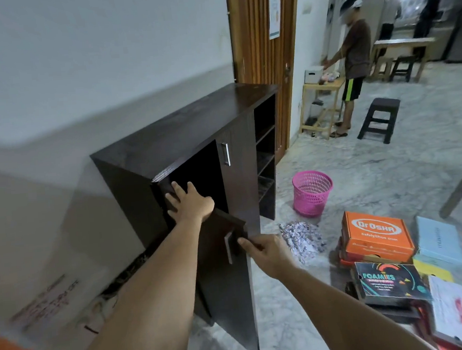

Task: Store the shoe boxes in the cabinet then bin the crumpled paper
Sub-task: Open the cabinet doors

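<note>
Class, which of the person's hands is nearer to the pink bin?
The right hand. It pinches the open door's handle, below and left of the pink bin. The left hand rests farther left, on the cabinet.

One dark cabinet [194, 139] with two doors, one pink basket [312, 193], one heap of crumpled paper [302, 238], at least five shoe boxes [377, 236], two hands.

Dark cabinet [193, 128] open; boxes [378, 235] floor-stacked
</note>
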